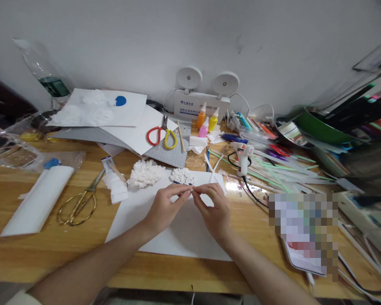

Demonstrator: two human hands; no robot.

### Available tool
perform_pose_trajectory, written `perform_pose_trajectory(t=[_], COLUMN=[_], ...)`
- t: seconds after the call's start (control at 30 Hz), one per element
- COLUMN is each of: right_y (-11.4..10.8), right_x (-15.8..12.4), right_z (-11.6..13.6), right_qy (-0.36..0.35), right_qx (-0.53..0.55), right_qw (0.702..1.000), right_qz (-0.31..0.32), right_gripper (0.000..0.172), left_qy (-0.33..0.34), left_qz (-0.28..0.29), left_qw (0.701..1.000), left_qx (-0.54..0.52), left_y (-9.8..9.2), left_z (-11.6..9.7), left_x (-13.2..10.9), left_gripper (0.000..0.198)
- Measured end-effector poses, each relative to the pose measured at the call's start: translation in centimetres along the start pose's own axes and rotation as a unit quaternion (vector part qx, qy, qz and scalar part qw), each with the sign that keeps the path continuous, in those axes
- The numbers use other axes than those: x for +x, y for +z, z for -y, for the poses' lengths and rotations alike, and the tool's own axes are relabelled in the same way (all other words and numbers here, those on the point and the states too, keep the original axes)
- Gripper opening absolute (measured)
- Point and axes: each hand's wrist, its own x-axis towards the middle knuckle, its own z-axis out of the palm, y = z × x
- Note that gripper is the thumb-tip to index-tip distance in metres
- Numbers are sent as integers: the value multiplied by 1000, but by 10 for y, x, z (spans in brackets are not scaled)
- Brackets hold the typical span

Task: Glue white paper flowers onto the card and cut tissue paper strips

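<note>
Both my hands meet over a white sheet of paper [180,228] lying on the wooden table. My left hand [165,206] and my right hand [213,208] pinch a small white piece [192,190] between their fingertips. Just beyond the fingertips sits a small white fluffy paper cluster [183,175]. A larger white fluffy cluster [145,173] lies to its left.
Gold scissors [79,202] and a white paper roll [40,199] lie at the left. Red and yellow scissors [160,136], paint bottles [206,120], a glue gun [243,156] with cord, and several straws [273,169] fill the back and right. A phone [305,241] lies at the right.
</note>
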Motion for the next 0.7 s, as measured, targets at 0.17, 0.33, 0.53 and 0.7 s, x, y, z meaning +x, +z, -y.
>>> perform_pose_trajectory(t=[0.17,0.33,0.53,0.7], right_y=[-1,-4,-2,-1], right_x=[2,1,0,-1], right_z=[0,-1,-5,-7], right_qy=[10,57,99,103], right_qx=[12,71,140,137], right_qw=[1000,992,979,981], right_qz=[26,89,108,91], right_gripper=[9,6,3,2], left_qy=[-8,-3,3,2], left_qz=[-4,-27,-7,7], left_qw=[1000,1000,1000,1000], left_qx=[5,12,20,15], left_y=[-1,-2,-2,-2], left_z=[0,1,1,2], left_x=[1,4,4,3], left_gripper=[20,15,15,17])
